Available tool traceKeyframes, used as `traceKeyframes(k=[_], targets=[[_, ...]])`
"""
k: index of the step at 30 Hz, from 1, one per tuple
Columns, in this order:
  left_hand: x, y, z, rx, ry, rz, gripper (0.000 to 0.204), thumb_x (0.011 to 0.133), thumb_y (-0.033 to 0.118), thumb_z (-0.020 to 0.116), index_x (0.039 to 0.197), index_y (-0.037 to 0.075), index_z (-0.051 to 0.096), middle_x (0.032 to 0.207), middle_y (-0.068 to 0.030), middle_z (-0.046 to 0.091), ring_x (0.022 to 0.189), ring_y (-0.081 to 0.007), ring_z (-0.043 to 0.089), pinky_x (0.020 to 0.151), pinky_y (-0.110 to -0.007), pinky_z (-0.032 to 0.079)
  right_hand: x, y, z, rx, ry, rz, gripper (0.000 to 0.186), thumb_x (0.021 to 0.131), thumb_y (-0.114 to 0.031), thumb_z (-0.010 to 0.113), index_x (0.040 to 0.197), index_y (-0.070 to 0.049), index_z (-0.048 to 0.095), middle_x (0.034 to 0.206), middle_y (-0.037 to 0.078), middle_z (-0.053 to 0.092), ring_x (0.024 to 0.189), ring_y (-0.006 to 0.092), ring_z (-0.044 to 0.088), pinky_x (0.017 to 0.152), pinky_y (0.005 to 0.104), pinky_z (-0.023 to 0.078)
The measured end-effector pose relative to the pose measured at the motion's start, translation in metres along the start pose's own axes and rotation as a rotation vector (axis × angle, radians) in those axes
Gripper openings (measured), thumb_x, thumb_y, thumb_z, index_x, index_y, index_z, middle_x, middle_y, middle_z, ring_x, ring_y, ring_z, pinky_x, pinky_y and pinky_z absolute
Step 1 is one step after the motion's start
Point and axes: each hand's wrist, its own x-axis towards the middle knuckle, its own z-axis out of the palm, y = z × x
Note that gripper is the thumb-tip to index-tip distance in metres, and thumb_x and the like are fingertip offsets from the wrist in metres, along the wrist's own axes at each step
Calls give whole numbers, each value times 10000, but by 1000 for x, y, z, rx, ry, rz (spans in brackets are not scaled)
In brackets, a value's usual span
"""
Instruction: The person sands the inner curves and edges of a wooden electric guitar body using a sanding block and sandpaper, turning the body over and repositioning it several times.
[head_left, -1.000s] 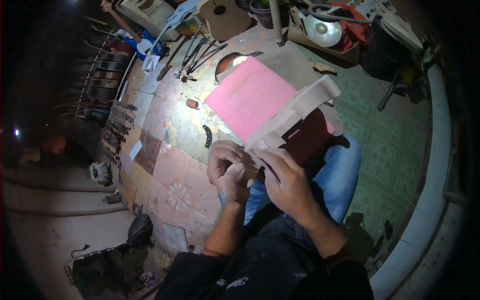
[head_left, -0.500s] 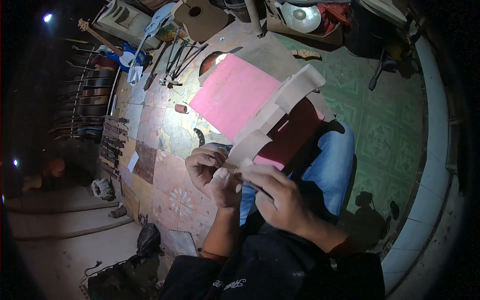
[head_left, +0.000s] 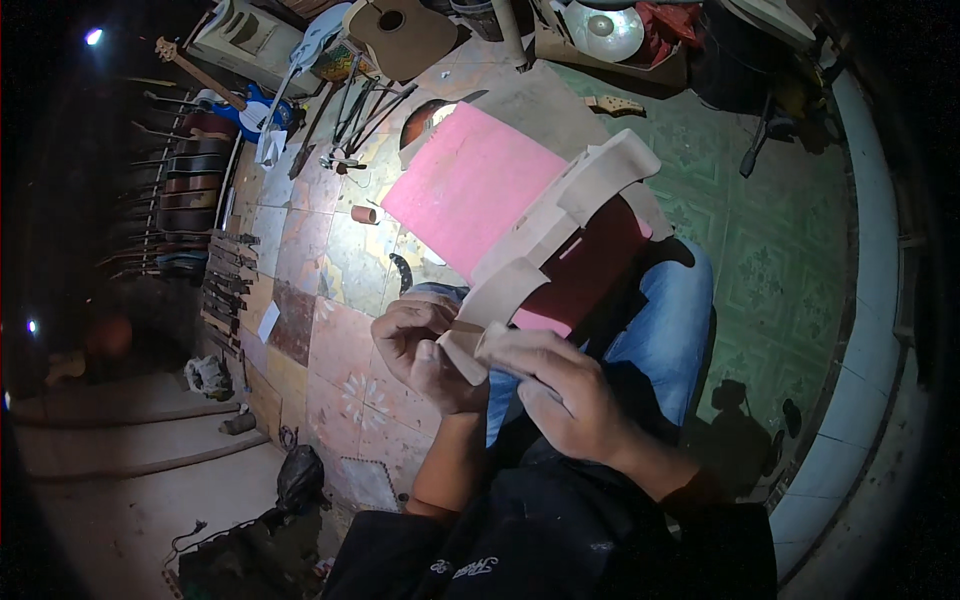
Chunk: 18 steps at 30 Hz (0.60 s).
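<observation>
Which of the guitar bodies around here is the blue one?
The blue guitar body lies on the floor at upper left, beside dark ones; the unfinished wooden body with a round soundhole is bare tan.

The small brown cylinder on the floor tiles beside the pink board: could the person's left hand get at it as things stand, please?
Probably not right away: the left hand grips the pale wooden piece together with the right hand. The small brown cylinder lies apart on bare tiles, nothing covering it.

Pink board (head_left: pixel 472 185) — pale, perhaps tan, frame (head_left: pixel 560 215)

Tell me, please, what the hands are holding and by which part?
Both the left hand and right hand grip the near end of the pale curved wooden piece.
</observation>
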Motion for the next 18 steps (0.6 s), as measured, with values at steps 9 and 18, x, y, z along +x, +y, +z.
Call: traceKeyframes(k=[9,18], targets=[[-3,2,0,11,66,-49,352,934,337,530,1049,10,470,839,-111,516,746,-179,512,688,-315,444,0,7,-4,162,-72,55,449,834,98,486,1245,3,639,1227,198,624,1186,347,619,1029,401,478],[-8,1,6,-6,78,-57,356,934,340,562,1060,18,475,846,-109,544,721,-178,524,696,-313,462,-4,23,0,86,9,62,459,839,131,475,1264,25,611,1267,193,608,1231,354,592,1047,406,470]])
